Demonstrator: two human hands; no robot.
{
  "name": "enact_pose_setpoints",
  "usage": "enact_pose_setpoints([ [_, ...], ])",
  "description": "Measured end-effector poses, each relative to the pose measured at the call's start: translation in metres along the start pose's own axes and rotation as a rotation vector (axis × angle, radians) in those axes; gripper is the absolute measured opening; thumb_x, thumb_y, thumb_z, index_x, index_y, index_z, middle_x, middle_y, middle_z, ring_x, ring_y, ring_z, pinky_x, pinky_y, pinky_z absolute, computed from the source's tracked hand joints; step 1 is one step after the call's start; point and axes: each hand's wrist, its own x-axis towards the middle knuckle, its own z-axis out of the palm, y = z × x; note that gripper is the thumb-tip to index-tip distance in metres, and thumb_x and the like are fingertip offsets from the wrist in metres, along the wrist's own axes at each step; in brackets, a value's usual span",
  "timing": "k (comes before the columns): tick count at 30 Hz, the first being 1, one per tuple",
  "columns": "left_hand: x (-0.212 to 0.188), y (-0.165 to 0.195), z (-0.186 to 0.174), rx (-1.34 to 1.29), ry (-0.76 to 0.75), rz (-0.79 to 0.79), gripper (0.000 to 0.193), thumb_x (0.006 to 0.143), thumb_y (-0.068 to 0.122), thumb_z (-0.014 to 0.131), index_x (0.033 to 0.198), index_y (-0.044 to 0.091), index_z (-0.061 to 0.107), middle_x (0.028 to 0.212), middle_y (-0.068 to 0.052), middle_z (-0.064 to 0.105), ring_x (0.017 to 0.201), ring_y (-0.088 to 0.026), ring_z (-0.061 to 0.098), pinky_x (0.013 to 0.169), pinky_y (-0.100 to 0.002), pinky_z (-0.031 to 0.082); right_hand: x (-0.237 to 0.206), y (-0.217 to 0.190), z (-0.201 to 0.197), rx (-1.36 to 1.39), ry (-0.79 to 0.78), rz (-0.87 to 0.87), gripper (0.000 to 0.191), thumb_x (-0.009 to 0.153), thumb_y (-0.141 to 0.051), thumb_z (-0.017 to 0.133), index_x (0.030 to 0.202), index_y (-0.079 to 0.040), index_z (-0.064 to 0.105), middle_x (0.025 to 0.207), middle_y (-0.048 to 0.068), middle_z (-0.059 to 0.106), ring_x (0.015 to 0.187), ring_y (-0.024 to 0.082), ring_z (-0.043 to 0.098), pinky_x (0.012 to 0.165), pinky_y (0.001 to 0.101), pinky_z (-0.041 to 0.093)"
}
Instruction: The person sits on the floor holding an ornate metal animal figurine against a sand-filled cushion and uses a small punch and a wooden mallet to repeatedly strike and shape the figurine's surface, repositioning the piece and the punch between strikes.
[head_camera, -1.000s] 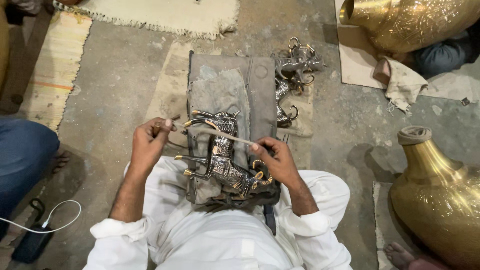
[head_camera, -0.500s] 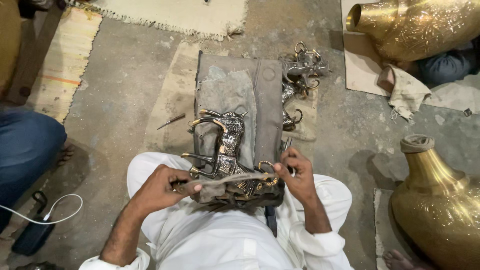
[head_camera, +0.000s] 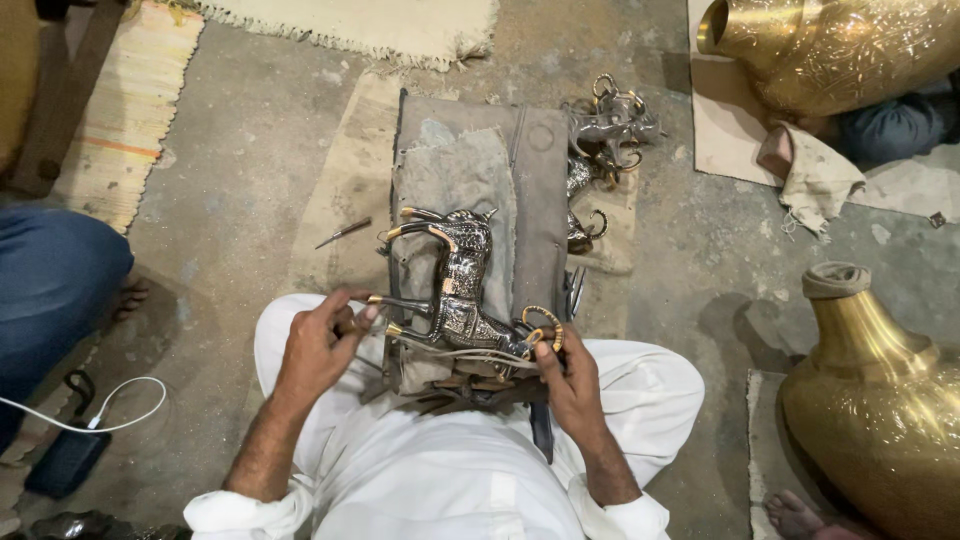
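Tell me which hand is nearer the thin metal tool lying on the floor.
Left. The left hand is just below and beside the thin metal tool; the right hand is farther off, across the horse figurine at its tail end.

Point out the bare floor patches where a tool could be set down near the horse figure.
Bare concrete lies left of the grey pad, around the small metal tool, and right of it before the brass vase. Crowded: the pad itself and the metal figures at its right edge.

Bare grey concrete floor (head_camera: 250, 160); fringed woven mat (head_camera: 360, 22) at top edge.
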Motion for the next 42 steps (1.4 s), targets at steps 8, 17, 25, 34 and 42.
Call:
enact_pose_setpoints([
  [8, -0.058, 0.008, 0.037, 0.052, -0.198, 0.171, 0.013, 0.079, 0.012, 0.074, 0.092, 0.007, 0.071, 0.06, -0.011, 0.071, 0.049, -0.019, 0.069, 0.048, -0.037, 0.054, 0.016, -0.008, -0.024, -0.024, 0.177, -0.165, 0.032, 0.111, -0.028, 0.052, 0.112, 0.0, 0.068, 0.097, 0.003, 0.072, 0.086, 0.008, 0.061, 0.078, 0.0234, 0.05],
  [17, -0.072, 0.043, 0.04, 0.163, -0.267, 0.066, 0.018, 0.086, 0.023, 0.073, 0.08, 0.006, 0.075, 0.065, -0.018, 0.07, 0.056, -0.036, 0.068, 0.055, -0.049, 0.051, 0.007, -0.03, -0.028, -0.101, 0.092, -0.327, 0.031, 0.11, -0.027, 0.055, 0.108, 0.0, 0.069, 0.093, 0.004, 0.067, 0.083, 0.011, 0.06, 0.075, 0.026, 0.048],
  [25, -0.043, 0.023, 0.046, 0.294, -0.059, 0.103, 0.015, 0.08, 0.023, 0.076, 0.079, 0.008, 0.076, 0.071, -0.016, 0.072, 0.064, -0.036, 0.071, 0.06, -0.049, 0.055, 0.015, -0.051, -0.002, -0.193, 0.194, -0.407, 0.029, 0.11, -0.026, 0.054, 0.106, 0.0, 0.067, 0.095, 0.007, 0.065, 0.083, 0.016, 0.06, 0.076, 0.0294, 0.048],
  [34, -0.005, 0.004, 0.026, 0.29, -0.19, -0.012, 0.026, 0.077, 0.036, 0.081, 0.078, 0.01, 0.079, 0.068, -0.01, 0.075, 0.059, -0.028, 0.07, 0.06, -0.043, 0.053, 0.029, -0.05, 0.004, -0.279, 0.222, -0.3, 0.033, 0.11, -0.03, 0.051, 0.116, -0.002, 0.067, 0.096, 0.006, 0.069, 0.089, 0.014, 0.062, 0.081, 0.0295, 0.05],
  [42, 0.043, -0.061, -0.011, -0.038, -0.145, -0.064, 0.052, 0.094, 0.037, 0.078, 0.066, 0.004, 0.049, 0.059, 0.0, 0.038, 0.058, -0.01, 0.033, 0.053, -0.033, 0.03, 0.024, -0.034, 0.008, -0.096, 0.196, -0.329, 0.034, 0.112, -0.03, 0.051, 0.118, 0.0, 0.065, 0.105, 0.006, 0.071, 0.097, 0.012, 0.064, 0.088, 0.0272, 0.051],
])
